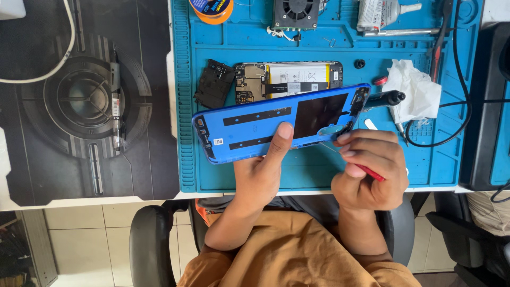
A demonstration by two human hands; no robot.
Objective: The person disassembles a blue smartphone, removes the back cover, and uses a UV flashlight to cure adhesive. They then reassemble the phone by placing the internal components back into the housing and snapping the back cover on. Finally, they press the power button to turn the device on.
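Note:
My left hand (261, 171) holds a blue phone back cover (249, 126), inner side up, with the thumb pressed on its middle. My right hand (367, 172) grips a thin red-handled tool (371, 172) whose tip reaches the cover's right end, close to the camera cutout. Behind the cover, an opened phone body (289, 78) with its battery and board exposed lies on the blue work mat (319, 175). A black plastic inner cover (214, 83) lies just left of that phone body.
A crumpled white tissue (414, 90), a black-handled tool (383, 99), a small fan (295, 13), a solder spool (211, 8), a glue tube (380, 11) and black cables (458, 79) sit on the mat. A dark desk pad (85, 101) with a pen-like tool (115, 101) lies left.

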